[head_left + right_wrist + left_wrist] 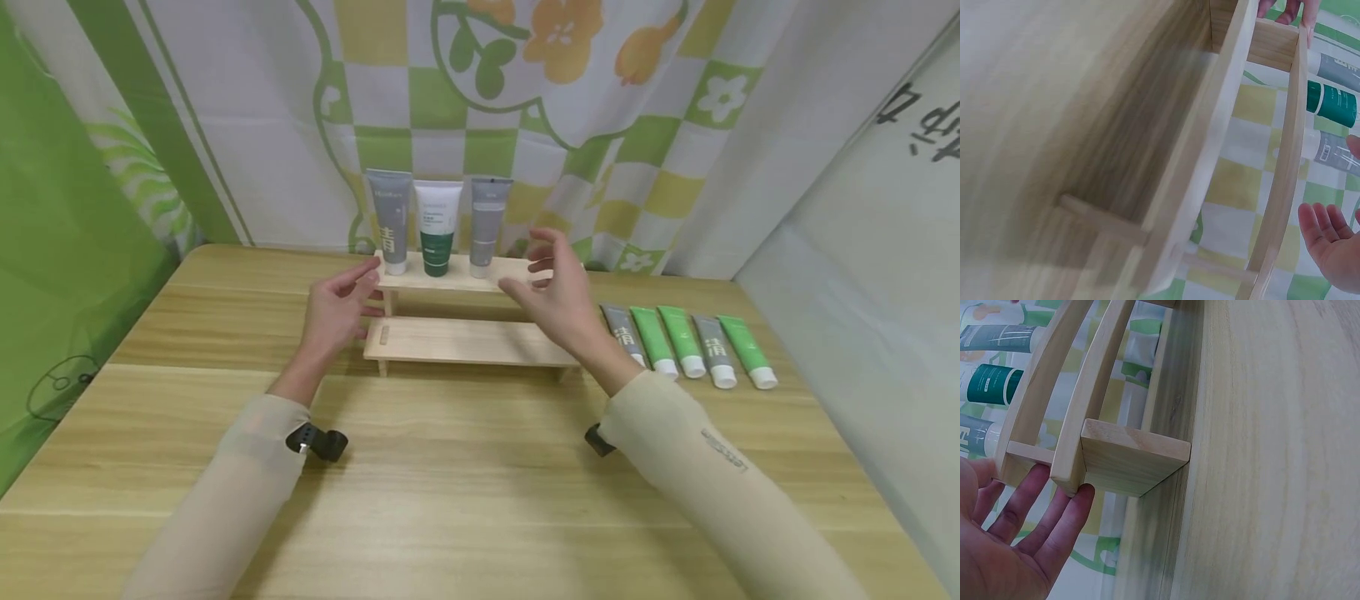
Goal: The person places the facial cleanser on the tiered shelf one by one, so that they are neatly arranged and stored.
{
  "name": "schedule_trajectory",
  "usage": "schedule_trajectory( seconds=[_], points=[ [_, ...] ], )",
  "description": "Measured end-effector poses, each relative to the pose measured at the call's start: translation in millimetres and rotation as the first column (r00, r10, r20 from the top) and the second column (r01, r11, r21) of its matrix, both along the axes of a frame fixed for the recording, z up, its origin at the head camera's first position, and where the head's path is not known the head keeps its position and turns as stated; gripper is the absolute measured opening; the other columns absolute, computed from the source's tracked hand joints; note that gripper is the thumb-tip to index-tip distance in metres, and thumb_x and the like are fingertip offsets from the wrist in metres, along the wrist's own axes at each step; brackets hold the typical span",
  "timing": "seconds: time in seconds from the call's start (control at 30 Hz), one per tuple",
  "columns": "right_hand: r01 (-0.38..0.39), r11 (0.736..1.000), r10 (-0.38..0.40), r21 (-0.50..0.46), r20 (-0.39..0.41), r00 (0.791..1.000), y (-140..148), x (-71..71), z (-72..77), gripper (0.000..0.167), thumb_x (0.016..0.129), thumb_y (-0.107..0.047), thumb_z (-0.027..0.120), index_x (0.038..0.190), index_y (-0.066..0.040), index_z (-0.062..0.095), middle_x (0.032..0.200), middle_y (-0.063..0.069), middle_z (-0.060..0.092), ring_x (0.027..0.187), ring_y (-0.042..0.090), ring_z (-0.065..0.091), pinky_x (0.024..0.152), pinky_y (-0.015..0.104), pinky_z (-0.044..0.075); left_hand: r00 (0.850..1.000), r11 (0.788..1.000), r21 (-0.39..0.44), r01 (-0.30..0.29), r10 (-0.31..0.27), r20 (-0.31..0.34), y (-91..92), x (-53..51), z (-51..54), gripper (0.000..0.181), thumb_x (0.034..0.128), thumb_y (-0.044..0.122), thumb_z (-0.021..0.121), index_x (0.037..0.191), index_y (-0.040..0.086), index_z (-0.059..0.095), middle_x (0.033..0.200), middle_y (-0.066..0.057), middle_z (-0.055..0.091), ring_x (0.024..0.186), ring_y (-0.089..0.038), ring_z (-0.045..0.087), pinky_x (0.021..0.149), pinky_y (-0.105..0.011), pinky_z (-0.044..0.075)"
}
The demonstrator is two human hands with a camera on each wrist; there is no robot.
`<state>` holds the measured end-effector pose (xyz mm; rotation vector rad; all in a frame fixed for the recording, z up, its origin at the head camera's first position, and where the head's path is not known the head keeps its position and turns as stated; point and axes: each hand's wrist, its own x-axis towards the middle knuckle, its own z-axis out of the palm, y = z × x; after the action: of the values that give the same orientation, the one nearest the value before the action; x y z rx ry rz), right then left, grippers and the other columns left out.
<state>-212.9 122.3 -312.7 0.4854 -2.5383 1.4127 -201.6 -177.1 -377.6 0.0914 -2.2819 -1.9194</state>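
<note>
On the rack (480,342), the grey tube at the left end of the upper shelf (391,218) bears a large pale "清"; its small top line is too blurred to read. On the white-and-green tube (438,225) and the other grey tube (488,223) beside it, the print is too small. Right of the rack, two lying grey tubes (714,350) also show "清". The sleeve (697,467) in front and right of the rack carries lettering starting "Lets". Far right of the rack, dark characters on the white wall (862,250) are cut off.

Pale beige sleeves (225,492) here, dark lettering (724,450) running down the right one, and there's a black strap (304,437) and block (332,446) on the left, a black block (598,440) on the right!
</note>
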Motion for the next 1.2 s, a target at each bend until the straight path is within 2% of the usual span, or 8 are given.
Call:
schedule_trajectory(
  seconds=[0.27, 0.4, 0.57, 0.7, 0.87, 1.07, 1.2],
  points=[
    [-0.006, 1.000, 0.008, -0.024, 0.067, 0.998, 35, 25.1, -7.7, 0.067, 0.088, -0.021, 0.081, 0.142, -0.004, 0.044, 0.124, 0.016, 0.053, 0.112, 0.032, 0.055, 0.096, 0.041, 0.052, 1.000, 1.000, 0.003, 0.005, -0.005, 0.006, 0.4, -0.8, -0.6, 0.042, 0.1023, 0.040, 0.059, 0.141, 0.022, 0.061, 0.113, -0.021, 0.070, 0.084, -0.032, 0.074, 0.049, -0.032, 0.059],
    [0.000, 1.000, -0.001, 0.008, 0.107, 0.994, 56, 37.2, -17.2, 0.063, 0.089, -0.021, 0.080, 0.140, -0.005, 0.046, 0.123, 0.015, 0.054, 0.112, 0.032, 0.056, 0.093, 0.044, 0.053, 1.000, 1.000, 0.011, 0.006, -0.006, 0.005, 0.4, -0.5, -0.7, 0.042, 0.1024, 0.039, 0.059, 0.141, 0.022, 0.061, 0.113, -0.022, 0.070, 0.082, -0.030, 0.074, 0.049, -0.033, 0.059],
    [0.007, 0.997, -0.020, 0.079, 0.165, 0.986, 81, 51.9, -27.4, 0.063, 0.091, -0.024, 0.079, 0.141, -0.004, 0.047, 0.123, 0.018, 0.055, 0.112, 0.029, 0.057, 0.091, 0.040, 0.054, 1.000, 1.000, 0.018, 0.008, -0.008, 0.009, -0.6, -0.6, -1.0, 0.042, 0.1021, 0.039, 0.060, 0.141, 0.022, 0.061, 0.113, -0.022, 0.070, 0.081, -0.027, 0.074, 0.052, -0.035, 0.060],
    [0.020, 0.991, -0.048, 0.133, 0.217, 0.975, 103, 64.2, -30.1, 0.065, 0.092, -0.027, 0.078, 0.144, -0.004, 0.047, 0.125, 0.017, 0.055, 0.113, 0.032, 0.058, 0.087, 0.034, 0.054, 1.000, 1.000, 0.023, 0.008, -0.009, 0.013, -0.7, -0.5, -0.9, 0.042, 0.1020, 0.039, 0.060, 0.140, 0.022, 0.061, 0.113, -0.022, 0.070, 0.079, -0.025, 0.074, 0.051, -0.035, 0.060],
    [0.018, 0.976, -0.077, 0.218, 0.262, 0.962, 130, 76.7, -33.0, 0.068, 0.092, -0.026, 0.076, 0.146, -0.001, 0.044, 0.125, 0.022, 0.056, 0.111, 0.037, 0.061, 0.077, 0.026, 0.055, 1.000, 1.000, 0.013, 0.005, -0.006, 0.007, -0.9, -0.9, -1.0, 0.041, 0.1024, 0.039, 0.060, 0.140, 0.021, 0.061, 0.112, -0.023, 0.070, 0.077, -0.024, 0.074, 0.050, -0.034, 0.059],
    [0.005, 0.955, -0.115, 0.295, 0.357, 0.927, 159, 88.6, -36.0, 0.072, 0.092, -0.033, 0.077, 0.145, 0.003, 0.045, 0.125, 0.025, 0.056, 0.108, 0.037, 0.059, 0.074, 0.030, 0.056, 1.000, 1.000, 0.009, 0.003, -0.003, 0.000, -0.8, -0.7, -0.9, 0.041, 0.1022, 0.039, 0.060, 0.140, 0.022, 0.061, 0.111, -0.022, 0.070, 0.075, -0.021, 0.074, 0.049, -0.033, 0.059],
    [-0.031, 0.945, -0.107, 0.326, 0.397, 0.912, 175, 95.9, -41.4, 0.076, 0.091, -0.032, 0.078, 0.145, 0.008, 0.043, 0.121, 0.025, 0.055, 0.103, 0.036, 0.060, 0.070, 0.032, 0.057, 1.000, 1.000, 0.010, 0.001, -0.001, 0.001, -0.1, -0.2, -0.2, 0.041, 0.1024, 0.038, 0.060, 0.140, 0.021, 0.061, 0.112, -0.022, 0.070, 0.076, -0.023, 0.074, 0.049, -0.033, 0.059]
  ],
)
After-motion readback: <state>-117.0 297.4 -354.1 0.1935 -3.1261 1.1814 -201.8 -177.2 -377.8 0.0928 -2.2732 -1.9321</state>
